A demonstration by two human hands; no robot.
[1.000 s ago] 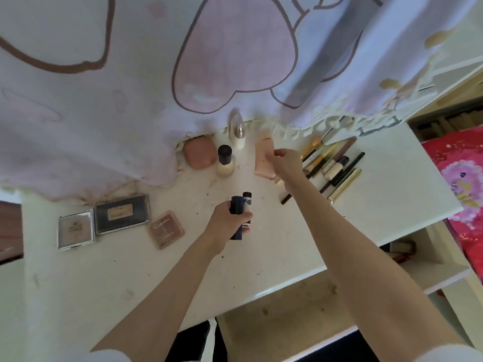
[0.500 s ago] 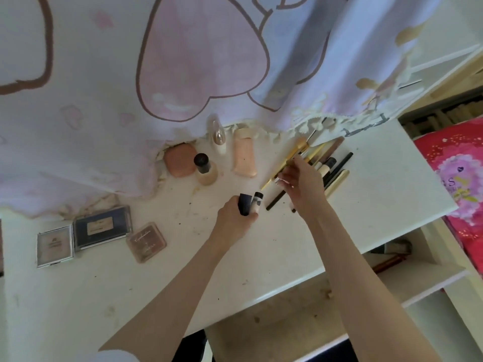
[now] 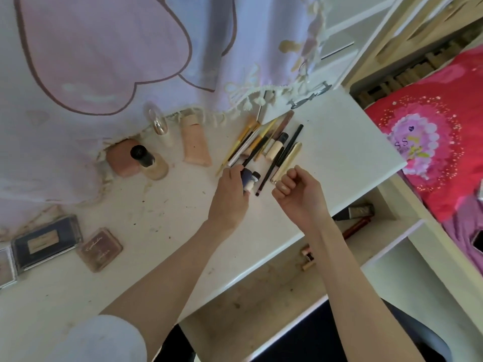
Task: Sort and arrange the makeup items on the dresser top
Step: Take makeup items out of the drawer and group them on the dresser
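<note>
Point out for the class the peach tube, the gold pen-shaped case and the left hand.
peach tube (image 3: 195, 145), head view, middle of its body.
gold pen-shaped case (image 3: 287, 161), head view, mid-length of its barrel.
left hand (image 3: 230, 194), head view, back of the hand.

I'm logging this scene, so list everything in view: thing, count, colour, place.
dresser top: one, white, centre
brushes and pencils: a bunch, gold, black, brown, back centre
gold tube: one, right edge of that bunch
peach tube: one, left of the brushes
black-capped bottle: one, beige, back left
pink compact: one, behind that bottle
clear bottle: one, under the cloth edge
palettes: three, dark, brown, silver, front left
cloth: one, lilac and pink, hanging behind
left hand: grips two small dark tubes
right hand: fist, holds nothing visible
</note>
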